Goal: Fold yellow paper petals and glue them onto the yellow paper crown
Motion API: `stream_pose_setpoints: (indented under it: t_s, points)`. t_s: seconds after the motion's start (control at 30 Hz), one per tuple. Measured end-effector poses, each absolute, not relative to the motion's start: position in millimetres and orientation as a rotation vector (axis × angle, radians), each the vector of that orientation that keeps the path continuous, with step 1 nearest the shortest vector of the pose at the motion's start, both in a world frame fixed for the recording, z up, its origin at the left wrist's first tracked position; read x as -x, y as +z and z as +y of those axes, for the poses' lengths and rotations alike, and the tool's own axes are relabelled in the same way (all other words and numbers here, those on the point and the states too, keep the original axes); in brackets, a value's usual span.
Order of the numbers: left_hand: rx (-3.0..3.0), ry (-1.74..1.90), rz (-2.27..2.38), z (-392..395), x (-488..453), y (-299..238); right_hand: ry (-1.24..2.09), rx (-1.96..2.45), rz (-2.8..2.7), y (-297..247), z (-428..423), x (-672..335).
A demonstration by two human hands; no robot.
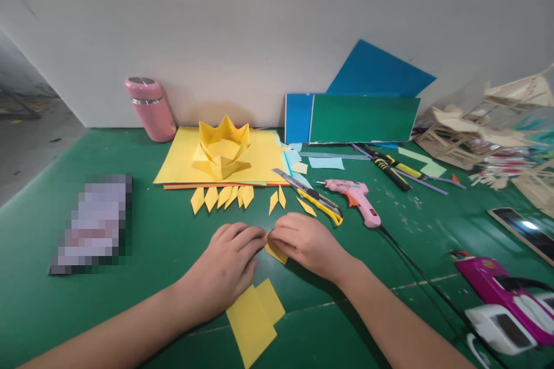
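Note:
Between my two hands a small yellow paper piece [277, 253] is pinched at its upper corner, low over the green table. My left hand [236, 262] is closed, its fingertips meeting at that corner. My right hand [305, 245] is closed too, thumb and fingers on the same paper and covering part of it. Loose yellow paper squares [251, 328] lie just below my left hand. Beyond the hands, several folded yellow paper petals [211, 199] line the edge of a yellow paper stack [173, 164]. A yellow folded paper crown shape [223, 150] stands on the stack.
A yellow utility knife [318, 202] and a pink glue gun [357, 199] lie right of the petals. A pink flask [153, 112] stands at the back left. At right are a purple power strip [497, 282], a phone [523, 230] and wooden stick models [454, 132].

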State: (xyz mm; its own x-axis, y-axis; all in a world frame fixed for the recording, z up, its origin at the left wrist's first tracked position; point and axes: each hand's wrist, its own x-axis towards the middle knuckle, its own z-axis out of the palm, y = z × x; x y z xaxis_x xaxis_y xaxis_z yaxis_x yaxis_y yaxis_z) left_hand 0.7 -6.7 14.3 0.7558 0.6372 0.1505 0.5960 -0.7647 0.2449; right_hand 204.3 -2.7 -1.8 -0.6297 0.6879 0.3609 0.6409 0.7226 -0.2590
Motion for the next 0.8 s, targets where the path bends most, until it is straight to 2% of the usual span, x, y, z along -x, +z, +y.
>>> stream_pose_setpoints:
  t_s: [0.8]
  points:
    - [-2.907, 0.385, 0.919, -6.5, -2.0, 14.2, 0.247, 1.031, -2.520, 2.4, -0.2, -210.5]
